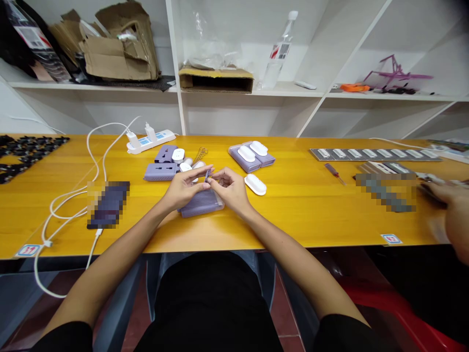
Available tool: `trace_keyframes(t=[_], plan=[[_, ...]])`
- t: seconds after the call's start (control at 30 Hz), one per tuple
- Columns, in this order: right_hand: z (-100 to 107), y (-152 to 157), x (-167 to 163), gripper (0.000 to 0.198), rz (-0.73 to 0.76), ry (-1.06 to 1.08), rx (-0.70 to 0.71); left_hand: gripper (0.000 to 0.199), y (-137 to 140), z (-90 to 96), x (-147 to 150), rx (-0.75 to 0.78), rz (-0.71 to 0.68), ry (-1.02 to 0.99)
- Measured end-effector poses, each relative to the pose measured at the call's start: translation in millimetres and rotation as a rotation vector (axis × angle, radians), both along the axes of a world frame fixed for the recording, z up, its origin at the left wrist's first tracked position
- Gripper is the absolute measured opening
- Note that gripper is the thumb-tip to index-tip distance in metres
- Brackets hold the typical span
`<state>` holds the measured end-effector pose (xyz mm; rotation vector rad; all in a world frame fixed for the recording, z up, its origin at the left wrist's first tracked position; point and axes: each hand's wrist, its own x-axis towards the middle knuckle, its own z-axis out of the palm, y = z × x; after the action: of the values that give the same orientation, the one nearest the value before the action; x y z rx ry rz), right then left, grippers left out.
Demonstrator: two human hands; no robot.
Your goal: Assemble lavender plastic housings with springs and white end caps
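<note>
My left hand (183,187) and my right hand (233,191) meet fingertip to fingertip over the table, both closed in a pinch. Between them is a small purple plastic piece (207,174), partly hidden by the fingers. Just below lies a purple plastic box (202,205). Behind my left hand are two purple cases with slots (160,171), several white plastic pieces (178,155) and some thin metal springs (200,155). A white oval cover (255,185) lies to the right of my right hand. Beyond it, two white oval pieces rest on purple boxes (252,162).
On the left are a phone (110,204), a looped white cable (68,215) and a power strip (152,141). At right lie a screwdriver (334,173) and a grey strip with white pieces (375,155). A co-worker's hand (456,210) works there. White shelves (308,93) stand behind.
</note>
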<state>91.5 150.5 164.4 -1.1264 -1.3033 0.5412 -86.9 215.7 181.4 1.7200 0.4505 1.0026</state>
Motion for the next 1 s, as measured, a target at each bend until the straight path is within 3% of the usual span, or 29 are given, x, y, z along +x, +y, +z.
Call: trace_keyframes(t=[1.0], plan=[[-4,1,2,0.02,0.019,-0.047,0.018,0.058,-12,11.6,-1,0.061,0.053,0.114]])
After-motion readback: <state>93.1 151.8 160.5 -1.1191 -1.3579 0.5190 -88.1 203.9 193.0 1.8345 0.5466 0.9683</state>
